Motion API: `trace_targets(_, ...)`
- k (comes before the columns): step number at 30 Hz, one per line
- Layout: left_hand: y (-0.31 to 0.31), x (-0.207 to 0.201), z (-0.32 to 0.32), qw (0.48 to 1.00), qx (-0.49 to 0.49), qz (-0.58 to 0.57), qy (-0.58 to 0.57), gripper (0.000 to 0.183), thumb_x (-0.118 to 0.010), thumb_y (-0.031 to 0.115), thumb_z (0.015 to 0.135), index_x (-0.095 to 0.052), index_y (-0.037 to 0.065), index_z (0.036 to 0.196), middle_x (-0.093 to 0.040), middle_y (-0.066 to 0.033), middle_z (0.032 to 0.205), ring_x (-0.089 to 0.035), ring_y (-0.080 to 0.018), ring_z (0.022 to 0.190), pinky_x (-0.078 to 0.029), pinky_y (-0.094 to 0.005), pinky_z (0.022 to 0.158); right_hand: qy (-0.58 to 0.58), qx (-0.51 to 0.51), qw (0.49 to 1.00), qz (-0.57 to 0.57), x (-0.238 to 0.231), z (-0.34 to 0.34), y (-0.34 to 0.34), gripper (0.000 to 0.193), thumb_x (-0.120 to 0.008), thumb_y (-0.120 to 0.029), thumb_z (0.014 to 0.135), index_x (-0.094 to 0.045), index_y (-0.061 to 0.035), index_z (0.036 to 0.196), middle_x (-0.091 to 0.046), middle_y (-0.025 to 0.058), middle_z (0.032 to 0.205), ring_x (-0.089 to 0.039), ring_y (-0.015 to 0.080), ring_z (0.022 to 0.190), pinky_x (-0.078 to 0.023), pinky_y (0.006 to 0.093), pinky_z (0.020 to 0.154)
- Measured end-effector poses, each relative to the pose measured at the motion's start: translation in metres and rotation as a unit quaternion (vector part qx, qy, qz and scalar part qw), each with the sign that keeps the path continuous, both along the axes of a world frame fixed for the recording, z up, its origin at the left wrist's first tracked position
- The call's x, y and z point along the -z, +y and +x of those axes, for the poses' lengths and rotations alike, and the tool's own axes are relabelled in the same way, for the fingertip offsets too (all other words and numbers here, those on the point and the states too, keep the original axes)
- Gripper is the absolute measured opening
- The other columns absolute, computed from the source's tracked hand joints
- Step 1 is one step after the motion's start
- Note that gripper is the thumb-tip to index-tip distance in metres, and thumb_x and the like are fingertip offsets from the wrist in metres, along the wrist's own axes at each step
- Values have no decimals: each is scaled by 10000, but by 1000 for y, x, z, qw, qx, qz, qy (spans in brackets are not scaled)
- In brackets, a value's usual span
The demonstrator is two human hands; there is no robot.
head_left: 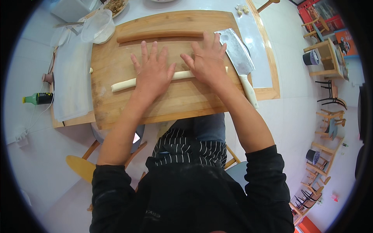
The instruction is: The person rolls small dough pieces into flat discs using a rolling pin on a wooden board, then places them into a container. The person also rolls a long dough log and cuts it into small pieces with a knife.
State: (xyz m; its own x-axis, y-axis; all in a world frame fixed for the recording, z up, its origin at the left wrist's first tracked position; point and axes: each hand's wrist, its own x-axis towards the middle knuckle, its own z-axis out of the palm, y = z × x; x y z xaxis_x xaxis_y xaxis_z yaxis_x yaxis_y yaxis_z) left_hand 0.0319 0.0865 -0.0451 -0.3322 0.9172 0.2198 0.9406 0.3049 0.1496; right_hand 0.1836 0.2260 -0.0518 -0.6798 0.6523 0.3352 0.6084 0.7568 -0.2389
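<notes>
A long, pale dough rope point(123, 85) lies across the wooden cutting board point(175, 101), tilted slightly up to the right. My left hand point(152, 73) presses flat over its left half, fingers spread and pointing away from me. Over the right part of the rope lies my right hand point(208, 62), palm down with its fingers apart. The rope's ends show beyond both hands; the stretches beneath the palms are hidden. Past my fingertips rests a wooden rolling pin point(163, 35). Its right end meets my right fingers in the picture. To the right, a cleaver point(237, 52) lies with its pale handle toward me.
Left of the board sits a translucent plastic tray point(72, 87). A clear tub of flour point(101, 35) and a plate of brown filling point(115, 7) stand at the back left. A green bottle point(38, 98) is farther left. Small dough bits point(241, 10) lie at the back right.
</notes>
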Motion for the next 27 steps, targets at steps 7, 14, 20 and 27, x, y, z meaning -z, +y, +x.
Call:
trace_targets(7,-65,-5,-5,997,-23,-70,-34,635,-521,476,1071,-481,116,1593,-375,-202,1688,-188,-466,1610,-109,-736,1247,-47,-24,998,-34,-10,34,-30,602,-629,-589,1000,-690,-75,1308,-361,297,1637,-222,595,1526,-165,790,1186)
trace_targets(14,-87,-5,-54,989,-95,-109,-14,585,-450,452,1110,-472,146,1608,-347,-181,1713,-193,-434,1618,-70,-724,1257,-42,10,999,-22,-4,15,-5,596,-592,-594,1022,-678,-63,1277,-385,312,1605,-244,616,1512,-207,800,1162)
trace_targets(20,-98,-12,-58,991,-107,-81,0,523,-529,369,1085,-546,90,1527,-482,-202,1617,-360,-426,1540,-167,-680,1256,-34,27,998,-36,-33,51,11,571,-601,-537,1035,-675,-46,1317,-414,314,1594,-283,576,1508,-221,708,1225)
trace_targets(27,-10,-31,25,926,246,76,-277,300,-719,156,970,-700,28,1241,-688,-189,1197,-642,-384,1134,-519,-463,979,-129,109,976,-140,-50,159,-16,250,-665,-184,973,-632,11,1127,-605,236,1124,-607,429,1066,-543,505,877)
